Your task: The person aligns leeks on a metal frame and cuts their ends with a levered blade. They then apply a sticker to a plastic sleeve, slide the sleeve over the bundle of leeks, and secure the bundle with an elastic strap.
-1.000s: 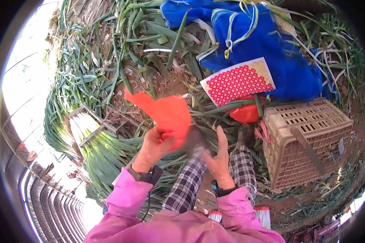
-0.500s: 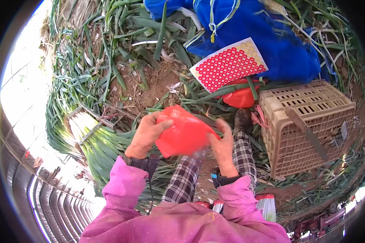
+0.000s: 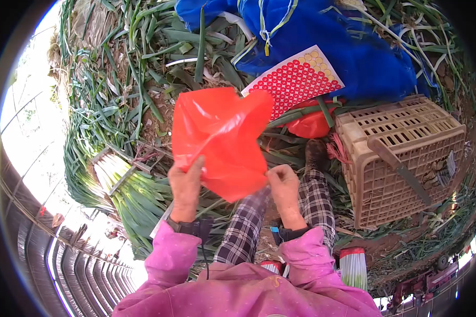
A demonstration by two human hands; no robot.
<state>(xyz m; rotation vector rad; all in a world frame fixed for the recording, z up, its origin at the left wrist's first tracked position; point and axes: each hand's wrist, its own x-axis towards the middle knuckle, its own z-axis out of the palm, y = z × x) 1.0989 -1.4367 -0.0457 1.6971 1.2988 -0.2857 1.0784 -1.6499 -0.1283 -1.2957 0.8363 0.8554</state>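
Observation:
A shiny red plastic bag [image 3: 217,134] hangs spread out between my two hands. My left hand [image 3: 186,185] pinches its lower left edge, thumb on top. On the other side, my right hand [image 3: 284,185] has thumb and fingertips closed on the bag's lower right corner. Beyond the bag lies a white sheet of round red and yellow stickers [image 3: 301,76], partly covered by it. More red plastic [image 3: 308,124] rests on the ground near my boot. To the left, a bundle of green onions [image 3: 124,179] lies in a small frame.
An overturned tan plastic crate [image 3: 402,164] stands at the right, with a knife [image 3: 399,169] lying on it. Blue mesh fabric [image 3: 349,47] lies at the top. Loose green leaves [image 3: 116,105] cover the ground at left. Wrapped white-stemmed bundles [image 3: 353,269] are beside my leg.
The red bag has gone from bunched up to spread out, rising away from me. My left hand has shifted down its edge, and my right hand has closed at its corner.

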